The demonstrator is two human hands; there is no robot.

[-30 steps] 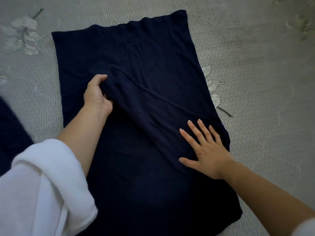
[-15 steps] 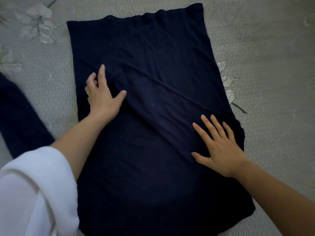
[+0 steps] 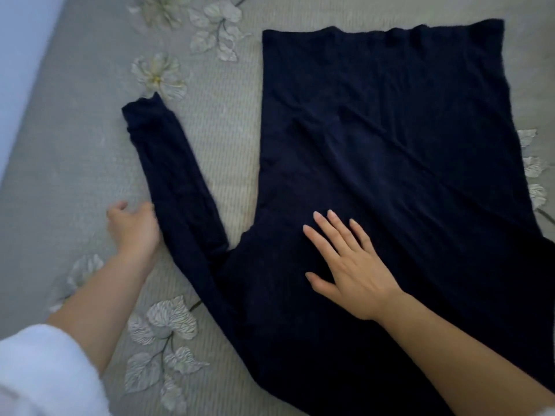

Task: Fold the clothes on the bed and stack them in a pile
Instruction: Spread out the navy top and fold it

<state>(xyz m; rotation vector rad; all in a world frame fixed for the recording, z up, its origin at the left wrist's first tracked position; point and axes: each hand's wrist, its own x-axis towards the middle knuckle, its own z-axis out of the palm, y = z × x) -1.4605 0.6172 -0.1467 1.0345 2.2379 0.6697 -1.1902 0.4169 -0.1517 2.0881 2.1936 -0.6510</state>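
Note:
A dark navy long-sleeved top (image 3: 390,145) lies spread flat on the bed. One sleeve is folded diagonally across its body. The other sleeve (image 3: 171,175) stretches out to the left over the bedcover. My right hand (image 3: 345,265) presses flat on the top's lower middle with straight, spread fingers. My left hand (image 3: 132,226) is at the left edge of the outstretched sleeve, about halfway along it. It looks blurred, and its fingertips are hidden against the sleeve, so I cannot see whether it grips the cloth.
The bed wears a grey textured cover (image 3: 75,145) printed with pale flowers and leaves. Its left edge runs diagonally at the upper left, with a pale blue surface (image 3: 18,55) beyond it. No other clothes or pile are in view.
My left hand has left the top's body and gone left to the outstretched sleeve. My view has swung left, bringing that sleeve into sight. My right hand still presses on the top.

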